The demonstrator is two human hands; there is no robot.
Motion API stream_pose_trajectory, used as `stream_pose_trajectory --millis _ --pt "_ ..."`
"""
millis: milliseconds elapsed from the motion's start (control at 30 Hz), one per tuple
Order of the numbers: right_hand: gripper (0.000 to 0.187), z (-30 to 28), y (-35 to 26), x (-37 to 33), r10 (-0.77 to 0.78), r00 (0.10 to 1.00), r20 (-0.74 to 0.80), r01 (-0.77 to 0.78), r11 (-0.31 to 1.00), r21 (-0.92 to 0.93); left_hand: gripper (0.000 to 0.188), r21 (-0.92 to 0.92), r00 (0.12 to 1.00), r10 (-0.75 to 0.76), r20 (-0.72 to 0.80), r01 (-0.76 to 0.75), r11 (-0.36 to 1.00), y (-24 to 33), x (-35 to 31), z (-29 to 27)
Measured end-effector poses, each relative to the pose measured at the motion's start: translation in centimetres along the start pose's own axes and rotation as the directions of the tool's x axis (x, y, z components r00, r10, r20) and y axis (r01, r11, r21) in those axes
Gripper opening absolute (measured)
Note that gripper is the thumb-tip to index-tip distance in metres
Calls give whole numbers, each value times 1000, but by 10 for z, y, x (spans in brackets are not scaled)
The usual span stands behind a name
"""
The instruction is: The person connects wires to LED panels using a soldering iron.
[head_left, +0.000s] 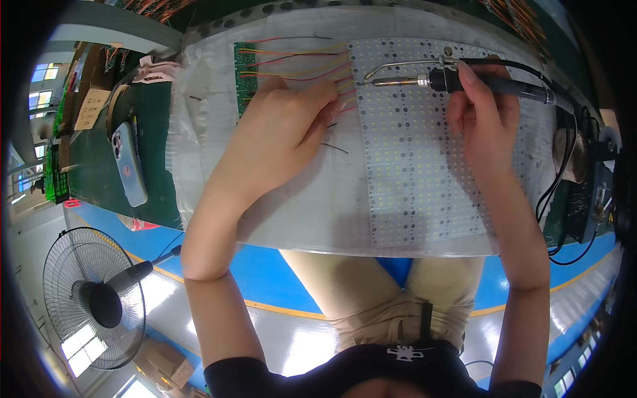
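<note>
My right hand (pixel 484 113) is closed around the black handle of a soldering iron (pixel 438 80). A thin bent metal tube is clamped alongside the iron. Its tip points left, at the left edge of a white panel (pixel 391 179) dotted with rows of small LEDs. My left hand (pixel 275 132) pinches a thin wire (pixel 348 92) by that edge, just left of the tip; the exact grip is partly hidden by its fingers. Several red and yellow wires (pixel 298 53) run from a narrow green circuit board (pixel 244 66) to the panel. My left hand covers the board's lower part.
Loose dark wire pieces (pixel 336 148) lie on the whitish sheet (pixel 292 212) under the work. A phone (pixel 129 166) rests on the green table at left, near a cloth (pixel 157 69). Black cables (pixel 564 172) hang at right. A fan (pixel 99 298) stands lower left.
</note>
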State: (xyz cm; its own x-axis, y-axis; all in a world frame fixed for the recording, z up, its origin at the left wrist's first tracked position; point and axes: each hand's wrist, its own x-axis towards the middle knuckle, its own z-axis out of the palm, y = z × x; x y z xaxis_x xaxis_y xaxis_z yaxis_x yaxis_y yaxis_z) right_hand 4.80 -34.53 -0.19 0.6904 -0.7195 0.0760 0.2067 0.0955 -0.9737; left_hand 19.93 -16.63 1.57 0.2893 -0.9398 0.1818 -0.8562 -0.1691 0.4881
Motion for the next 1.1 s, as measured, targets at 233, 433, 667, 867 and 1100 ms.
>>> stream_pose_trajectory --millis 233,433,667,867,1100 --pt "20 -2 0 -1 1 1000 23 -1 1000 10 7 40 1000 -19 7 19 999 1 5 6" --pt "19 -2 1 0 21 1000 24 -21 1000 4 6 60 1000 -14 3 14 998 2 5 7" --pt "19 -1 1 0 31 999 44 -31 1000 4 7 50 999 -26 19 25 998 2 6 6" --pt "18 -1 1 0 39 998 40 -38 999 -11 7 62 1000 -29 13 28 998 3 6 6" --pt "18 0 1 -1 26 998 53 -27 1000 10 5 60 999 -38 -1 38 997 4 6 6"
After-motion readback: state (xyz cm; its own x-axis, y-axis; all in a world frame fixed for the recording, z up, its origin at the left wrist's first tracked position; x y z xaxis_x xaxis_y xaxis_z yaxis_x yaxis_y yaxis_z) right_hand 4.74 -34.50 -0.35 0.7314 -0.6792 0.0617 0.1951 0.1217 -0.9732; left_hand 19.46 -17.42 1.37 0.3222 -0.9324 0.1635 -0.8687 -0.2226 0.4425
